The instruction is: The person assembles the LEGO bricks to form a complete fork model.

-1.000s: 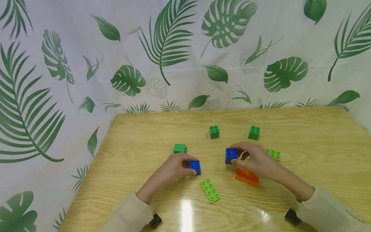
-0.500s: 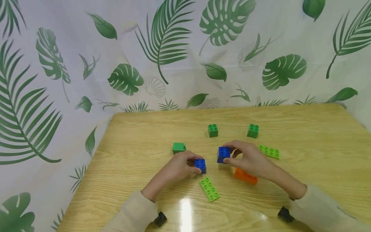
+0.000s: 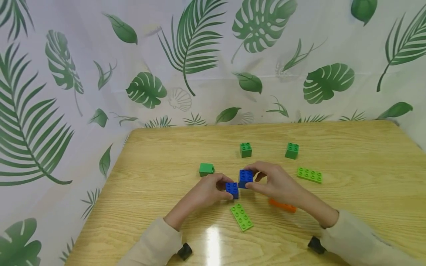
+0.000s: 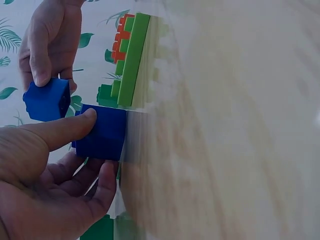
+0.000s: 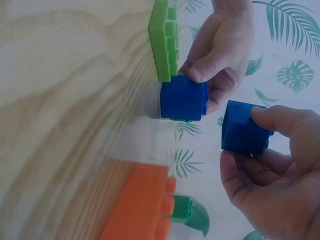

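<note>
My left hand (image 3: pixel 209 190) pinches a blue toy brick (image 3: pixel 232 190) between thumb and fingers; that brick (image 4: pixel 104 134) stands on the tabletop, studs up. Just right of it and slightly farther back, my right hand (image 3: pixel 275 181) grips a second blue brick (image 3: pixel 246 178). In the right wrist view this second brick (image 5: pixel 244 128) is raised off the table, its hollow underside facing down. The two bricks are close together but apart. A lime-green flat brick (image 3: pixel 241 217) lies in front of the left hand's brick. Under the right forearm, an orange brick (image 3: pixel 282 205) is partly hidden.
A green brick (image 3: pixel 206 169) lies on its side beyond my left hand. Two more green bricks, one near the middle (image 3: pixel 246 150) and another (image 3: pixel 291 151) to its right, stand farther back. A second lime-green brick (image 3: pixel 310 175) lies right of my right hand. A leaf-patterned curtain (image 3: pixel 199 66) hangs behind the table.
My right hand has carried its blue brick leftward, toward the other one. The left hand has shifted its brick a little to the right. More of the right lime-green brick shows.
</note>
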`<action>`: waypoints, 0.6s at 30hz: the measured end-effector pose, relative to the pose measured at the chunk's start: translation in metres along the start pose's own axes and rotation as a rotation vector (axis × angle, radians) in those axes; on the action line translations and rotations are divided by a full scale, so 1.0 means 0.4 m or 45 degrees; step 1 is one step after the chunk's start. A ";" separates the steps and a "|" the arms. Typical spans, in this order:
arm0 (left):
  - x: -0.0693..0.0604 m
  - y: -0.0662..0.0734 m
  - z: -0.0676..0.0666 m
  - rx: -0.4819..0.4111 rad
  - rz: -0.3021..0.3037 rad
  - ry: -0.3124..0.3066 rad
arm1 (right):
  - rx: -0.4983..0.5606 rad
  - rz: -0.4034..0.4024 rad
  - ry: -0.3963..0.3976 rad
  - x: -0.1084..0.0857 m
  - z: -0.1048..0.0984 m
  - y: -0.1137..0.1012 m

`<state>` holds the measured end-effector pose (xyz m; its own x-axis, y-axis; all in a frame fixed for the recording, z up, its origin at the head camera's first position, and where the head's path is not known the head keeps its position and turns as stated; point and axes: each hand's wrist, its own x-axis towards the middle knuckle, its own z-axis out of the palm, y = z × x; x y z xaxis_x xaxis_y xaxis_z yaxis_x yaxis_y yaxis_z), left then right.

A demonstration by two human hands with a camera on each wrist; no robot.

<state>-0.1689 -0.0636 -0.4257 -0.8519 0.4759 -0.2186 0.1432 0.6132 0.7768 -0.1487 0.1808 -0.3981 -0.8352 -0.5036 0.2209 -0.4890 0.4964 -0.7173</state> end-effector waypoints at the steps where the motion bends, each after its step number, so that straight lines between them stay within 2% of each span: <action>1: 0.000 -0.001 0.000 -0.012 0.001 -0.004 | 0.001 -0.004 0.000 0.002 0.003 0.000; 9: 0.002 -0.011 0.001 -0.115 -0.006 -0.004 | 0.016 -0.038 0.005 0.016 0.030 -0.009; 18: 0.002 -0.016 0.004 -0.158 -0.009 -0.008 | 0.067 0.039 -0.030 0.031 0.049 -0.018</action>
<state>-0.1699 -0.0660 -0.4316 -0.8496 0.4757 -0.2276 0.0734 0.5341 0.8422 -0.1504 0.1570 -0.4031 -0.8432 -0.5056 0.1830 -0.4487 0.4742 -0.7575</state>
